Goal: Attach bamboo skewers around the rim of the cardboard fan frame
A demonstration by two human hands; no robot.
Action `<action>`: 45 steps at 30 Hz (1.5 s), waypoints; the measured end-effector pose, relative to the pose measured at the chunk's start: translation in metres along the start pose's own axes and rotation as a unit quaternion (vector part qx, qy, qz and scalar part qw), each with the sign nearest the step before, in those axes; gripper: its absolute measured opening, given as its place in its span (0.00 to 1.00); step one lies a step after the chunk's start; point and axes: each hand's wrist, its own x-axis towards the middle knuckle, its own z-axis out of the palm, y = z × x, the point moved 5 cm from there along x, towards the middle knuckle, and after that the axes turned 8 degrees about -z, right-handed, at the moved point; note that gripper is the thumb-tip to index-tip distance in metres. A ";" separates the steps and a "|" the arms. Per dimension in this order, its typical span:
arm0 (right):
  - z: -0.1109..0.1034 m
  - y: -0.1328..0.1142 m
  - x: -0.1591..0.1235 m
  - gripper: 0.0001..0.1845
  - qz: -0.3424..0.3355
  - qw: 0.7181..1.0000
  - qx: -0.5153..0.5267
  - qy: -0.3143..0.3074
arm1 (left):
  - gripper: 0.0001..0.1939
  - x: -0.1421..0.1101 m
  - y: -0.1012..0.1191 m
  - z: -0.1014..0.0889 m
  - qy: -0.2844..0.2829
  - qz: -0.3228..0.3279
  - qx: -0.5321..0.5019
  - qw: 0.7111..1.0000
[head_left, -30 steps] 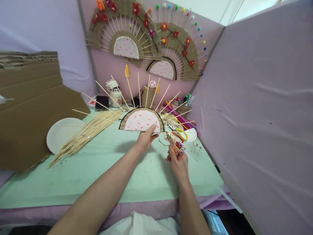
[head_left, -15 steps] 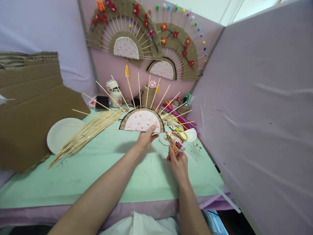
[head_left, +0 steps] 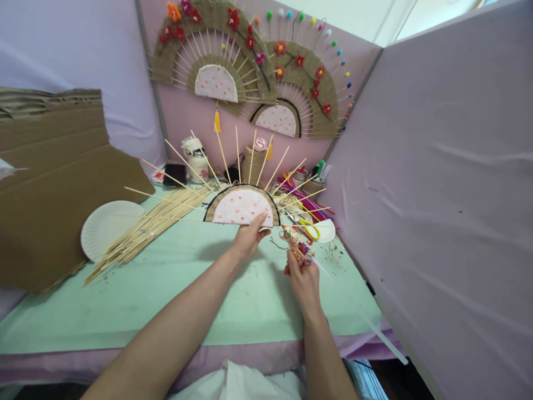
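Fan: left hand grasps bottom edge, centre.
Glue gun: right hand clenches it, hands apart.
Table: front edge, lower frame.

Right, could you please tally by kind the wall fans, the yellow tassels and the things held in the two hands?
Wall fans: 2
Yellow tassels: 2
Half-round piece, left hand: 1
Glue gun, right hand: 1
Total: 6

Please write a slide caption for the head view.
The left hand holds a half-round piece with radiating sticks; the right hand grips a flower-patterned glue gun.
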 end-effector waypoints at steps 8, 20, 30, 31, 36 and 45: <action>0.001 -0.003 0.000 0.19 0.011 1.000 -0.003 -0.002 | 0.16 0.002 -0.002 -0.003 0.003 0.001 -0.005 1.000; -0.001 -0.009 -0.002 0.18 -0.010 0.999 0.011 0.038 | 0.15 0.003 -0.004 0.000 -0.001 -0.007 -0.028 1.000; 0.000 -0.011 -0.003 0.14 -0.030 0.998 0.006 0.058 | 0.14 0.004 -0.008 -0.001 0.011 -0.020 -0.052 0.998; 0.000 -0.011 -0.003 0.14 -0.031 0.998 0.004 0.057 | 0.13 0.004 -0.008 -0.001 0.014 -0.022 -0.054 0.998; -0.001 -0.013 -0.003 0.14 -0.034 0.998 -0.006 0.059 | 0.12 0.003 -0.008 -0.001 0.020 -0.029 -0.069 0.997; -0.001 -0.016 -0.003 0.15 -0.036 0.998 -0.006 0.059 | 0.11 0.004 -0.009 -0.002 0.020 -0.041 -0.081 0.996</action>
